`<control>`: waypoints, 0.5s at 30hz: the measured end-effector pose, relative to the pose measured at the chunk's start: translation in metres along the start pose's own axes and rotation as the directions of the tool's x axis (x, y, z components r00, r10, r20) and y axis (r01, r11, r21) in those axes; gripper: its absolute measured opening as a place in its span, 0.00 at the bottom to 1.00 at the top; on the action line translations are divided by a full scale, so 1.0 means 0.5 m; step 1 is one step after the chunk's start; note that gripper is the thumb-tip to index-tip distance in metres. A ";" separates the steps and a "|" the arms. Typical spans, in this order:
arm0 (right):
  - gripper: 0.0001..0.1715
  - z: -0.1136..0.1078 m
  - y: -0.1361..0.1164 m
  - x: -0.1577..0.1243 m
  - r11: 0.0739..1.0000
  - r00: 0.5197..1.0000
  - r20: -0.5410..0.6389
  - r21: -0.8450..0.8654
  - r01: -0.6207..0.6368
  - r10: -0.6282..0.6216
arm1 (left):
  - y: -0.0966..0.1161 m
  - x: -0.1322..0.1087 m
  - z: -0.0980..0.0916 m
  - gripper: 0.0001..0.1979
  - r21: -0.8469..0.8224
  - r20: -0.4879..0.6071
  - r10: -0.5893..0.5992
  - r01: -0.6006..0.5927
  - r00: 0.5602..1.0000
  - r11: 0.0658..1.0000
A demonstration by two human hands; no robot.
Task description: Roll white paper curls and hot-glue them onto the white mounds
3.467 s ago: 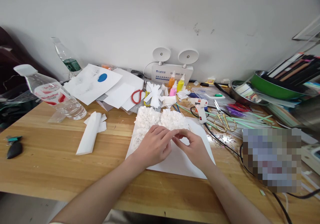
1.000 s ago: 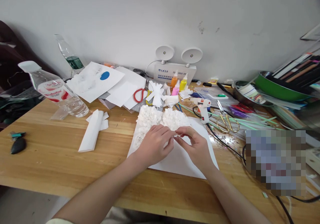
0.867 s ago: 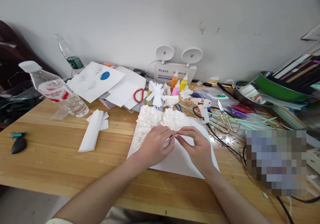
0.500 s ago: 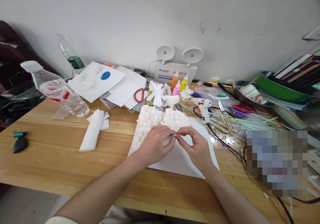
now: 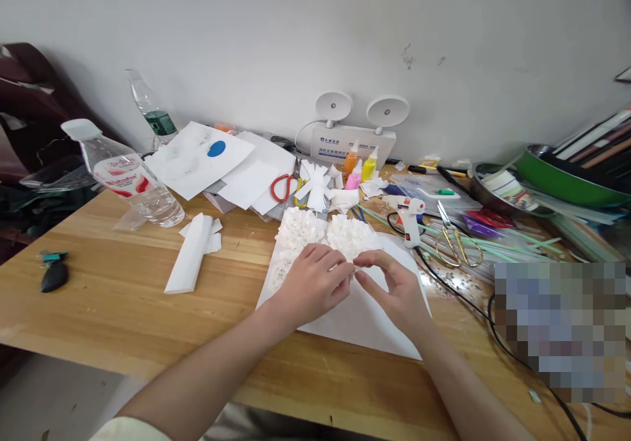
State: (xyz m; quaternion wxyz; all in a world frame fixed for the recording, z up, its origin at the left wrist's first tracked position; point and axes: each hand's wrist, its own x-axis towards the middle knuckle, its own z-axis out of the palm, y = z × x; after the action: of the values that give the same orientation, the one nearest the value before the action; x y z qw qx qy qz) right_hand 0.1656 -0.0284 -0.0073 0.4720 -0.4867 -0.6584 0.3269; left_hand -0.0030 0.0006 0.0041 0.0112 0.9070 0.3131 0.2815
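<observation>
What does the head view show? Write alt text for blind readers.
A left hand and right hand close together over white paper bearing fluffy white clumps. Around them on a wooden table: glue gun, gold scissors, water bottle.

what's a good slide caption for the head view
Left hand and right hand over a white sheet bearing white clumps, glue gun nearby.

White sheet (image 5: pixel 365 316), dark-flecked white clumps (image 5: pixel 298 229)

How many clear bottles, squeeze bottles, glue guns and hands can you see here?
Clear bottles, red-labelled and green-labelled: 2
Squeeze bottles, orange, pink and yellow: 3
Glue gun: 1
Hands, left hand and right hand: 2
Total: 8
</observation>
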 end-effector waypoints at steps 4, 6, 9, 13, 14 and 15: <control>0.07 -0.005 -0.006 -0.004 0.995 0.998 -0.006 0.077 0.067 -0.066 | 0.007 -0.005 0.002 0.06 0.056 0.034 0.099 -0.101 0.995 0.993; 0.08 -0.006 -0.010 -0.006 0.992 0.996 -0.002 0.079 0.093 -0.093 | 0.013 -0.009 0.004 0.05 0.056 0.078 0.171 -0.176 0.982 0.983; 0.09 -0.006 -0.013 -0.008 0.991 0.992 0.052 0.065 0.114 -0.118 | 0.022 -0.014 0.006 0.05 0.016 0.159 0.269 -0.275 0.950 0.961; 0.08 -0.008 -0.018 -0.005 0.993 0.983 0.143 0.013 0.113 -0.114 | 0.033 -0.019 0.009 0.06 -0.045 0.220 0.348 -0.347 0.911 0.937; 0.08 -0.009 -0.019 -0.003 0.994 0.979 0.169 -0.005 0.113 -0.110 | 0.035 -0.020 0.009 0.06 -0.054 0.226 0.361 -0.358 0.905 0.932; 0.08 -0.010 -0.021 -0.002 0.993 0.975 0.194 -0.025 0.116 -0.109 | 0.036 -0.020 0.010 0.06 -0.062 0.235 0.370 -0.366 0.899 0.929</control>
State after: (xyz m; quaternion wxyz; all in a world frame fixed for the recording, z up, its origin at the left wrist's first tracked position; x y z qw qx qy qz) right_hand 0.1669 -0.0327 0.0033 0.4151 -0.4235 -0.7331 0.3331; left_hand 0.0032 -0.0190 -0.0014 0.0033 0.9772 0.1302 0.1680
